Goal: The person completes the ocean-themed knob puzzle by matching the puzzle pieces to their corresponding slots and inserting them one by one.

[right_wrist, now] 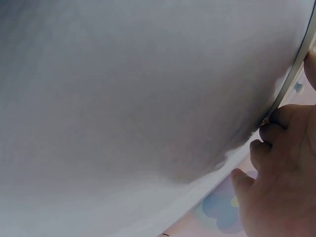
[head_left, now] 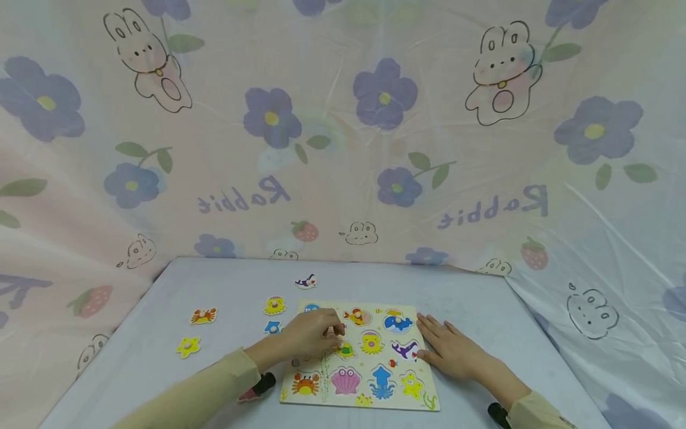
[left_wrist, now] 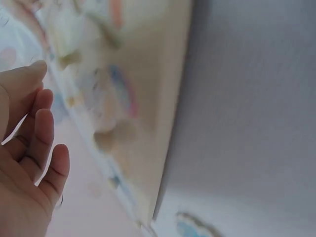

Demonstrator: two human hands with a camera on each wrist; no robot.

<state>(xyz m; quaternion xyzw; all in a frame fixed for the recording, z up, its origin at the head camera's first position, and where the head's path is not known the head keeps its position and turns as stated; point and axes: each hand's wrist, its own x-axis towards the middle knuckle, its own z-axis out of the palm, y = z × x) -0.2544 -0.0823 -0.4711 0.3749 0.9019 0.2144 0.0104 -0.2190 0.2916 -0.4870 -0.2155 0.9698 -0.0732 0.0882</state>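
Note:
A pale wooden puzzle board (head_left: 361, 405) with printed sea animals lies on the table. My left hand (head_left: 311, 333) hovers over its left half, fingers loosely bent, fingertips close over the green and yellow turtle (head_left: 345, 350). In the left wrist view the thumb and fingers (left_wrist: 44, 126) show nothing between them. My right hand (head_left: 452, 348) rests at the board's right edge with fingers stretched out, the thumb beside the purple orca picture (head_left: 405, 350). A blue whale piece (head_left: 398, 323) and a red-yellow fish piece (head_left: 358, 317) sit on the board's upper part.
Left of the board lie loose knobbed pieces: a crab (head_left: 203, 316), a yellow starfish (head_left: 189, 346), an octopus (head_left: 275, 305) and a blue piece (head_left: 273, 327). An orca piece (head_left: 306, 281) lies behind the board. A printed curtain (head_left: 332, 149) hangs behind the table.

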